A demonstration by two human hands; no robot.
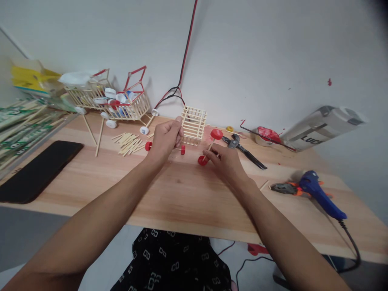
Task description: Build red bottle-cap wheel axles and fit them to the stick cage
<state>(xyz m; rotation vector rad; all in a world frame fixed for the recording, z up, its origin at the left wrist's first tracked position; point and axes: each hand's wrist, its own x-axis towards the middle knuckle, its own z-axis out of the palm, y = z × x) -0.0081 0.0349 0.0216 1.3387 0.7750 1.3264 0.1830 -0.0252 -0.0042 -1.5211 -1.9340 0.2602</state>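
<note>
My left hand [166, 138] is closed in a pinch on the left edge of a small cage of wooden sticks [194, 123] that stands on the wooden table [182, 194]. Below that hand lies a stick axle with red cap wheels [148, 146] at its ends. My right hand [224, 161] is closed on a second axle [209, 148], a stick with a red cap at each end, tilted up toward the cage.
A finished stick cart [121, 101] with red frame and bottle caps stands at the back left, loose sticks [129, 142] near it. Pliers [242, 148], a red-stained tape roll [266, 136], a blue glue gun [318, 192] and a black phone [36, 169] lie around.
</note>
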